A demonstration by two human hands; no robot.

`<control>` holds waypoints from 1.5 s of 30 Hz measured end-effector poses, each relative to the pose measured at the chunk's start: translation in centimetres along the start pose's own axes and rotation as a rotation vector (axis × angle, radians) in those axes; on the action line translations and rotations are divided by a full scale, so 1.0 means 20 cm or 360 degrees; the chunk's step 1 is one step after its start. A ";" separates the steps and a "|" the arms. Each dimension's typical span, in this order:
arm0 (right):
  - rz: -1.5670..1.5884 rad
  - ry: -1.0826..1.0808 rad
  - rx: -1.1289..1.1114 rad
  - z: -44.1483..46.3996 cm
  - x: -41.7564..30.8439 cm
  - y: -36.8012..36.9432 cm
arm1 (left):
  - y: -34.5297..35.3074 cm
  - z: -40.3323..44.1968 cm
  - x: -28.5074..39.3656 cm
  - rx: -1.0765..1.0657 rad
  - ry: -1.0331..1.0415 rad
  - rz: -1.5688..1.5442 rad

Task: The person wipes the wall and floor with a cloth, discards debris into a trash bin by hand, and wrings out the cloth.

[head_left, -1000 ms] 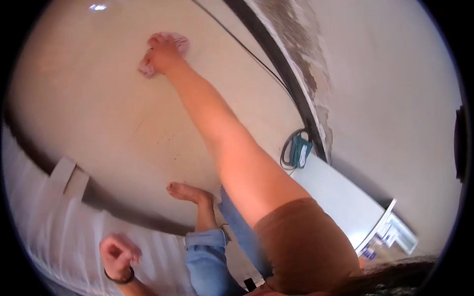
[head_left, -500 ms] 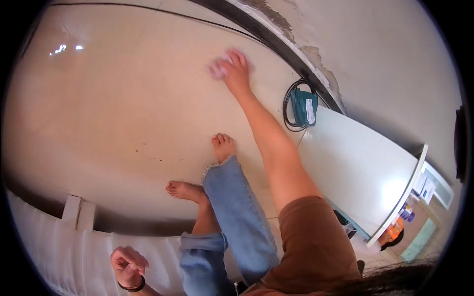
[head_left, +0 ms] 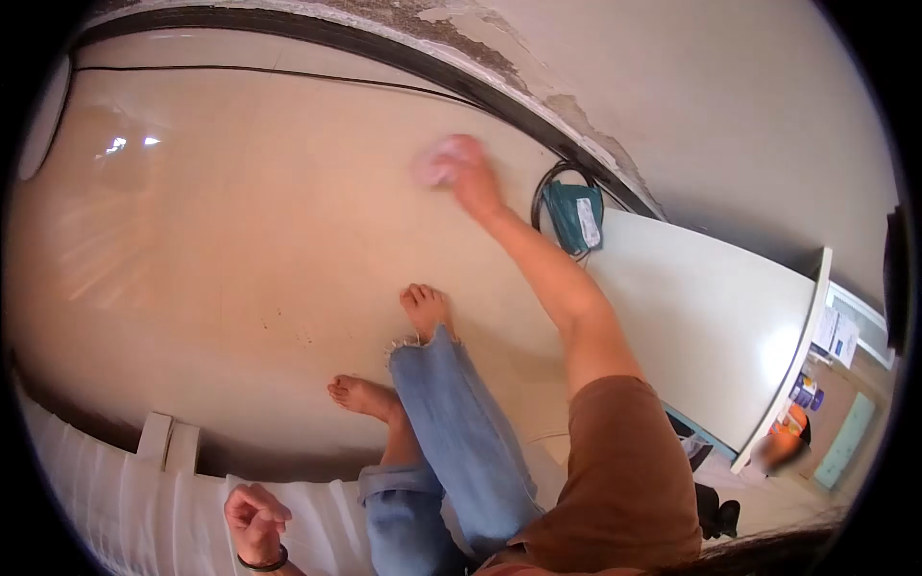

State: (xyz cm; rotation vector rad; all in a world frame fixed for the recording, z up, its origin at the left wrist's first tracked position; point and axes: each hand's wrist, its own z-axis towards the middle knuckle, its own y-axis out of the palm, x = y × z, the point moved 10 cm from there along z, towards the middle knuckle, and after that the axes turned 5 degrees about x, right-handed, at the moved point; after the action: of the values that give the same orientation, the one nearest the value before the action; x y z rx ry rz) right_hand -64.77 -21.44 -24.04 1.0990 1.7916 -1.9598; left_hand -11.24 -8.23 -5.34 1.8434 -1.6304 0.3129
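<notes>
I have two hands in view: my right hand [head_left: 473, 184] grips one pink cloth [head_left: 437, 163] against the floor [head_left: 211, 250], its fingers blurred, near the far edge; my left hand [head_left: 255, 521] is drawn into a narrow, loose curl at the near left, one dark band [head_left: 264, 561] around its wrist. Two bare feet [head_left: 425, 311] stand on the floor between my hands, below two blue denim legs [head_left: 456, 413], one rolled up, the other frayed. The floor is pale and glossy, with two bright reflections at the far left and a few dark specks [head_left: 303, 336] left of my feet. One thin black cable [head_left: 279, 72] runs along the far side, before a wall [head_left: 691, 106] with flaking plaster low down. On the right, one teal pouch [head_left: 576, 219] and a coiled black cord [head_left: 536, 204] lie beside one white tabletop [head_left: 706, 307]. White fabric [head_left: 322, 523] hangs in folds at the near left.
</notes>
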 end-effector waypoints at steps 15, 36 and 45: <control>-0.0896 -0.1038 -0.0168 0.57 -0.87 0.82 | -0.17 -0.03 0.02 0.0167 -0.0013 0.0037; -0.0772 -0.0672 0.0167 0.40 -0.03 0.16 | -0.14 -0.05 0.03 0.0324 0.0090 0.0137; -0.0949 -0.0121 0.0390 -0.03 0.58 -0.34 | -0.12 0.00 0.01 0.0209 0.0042 0.0206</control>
State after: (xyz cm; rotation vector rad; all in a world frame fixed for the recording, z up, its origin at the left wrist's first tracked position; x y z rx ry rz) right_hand -76.92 -16.24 -26.83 0.5654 2.0416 -2.5692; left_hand -8.94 -8.29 -5.96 1.8236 -1.7515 0.5095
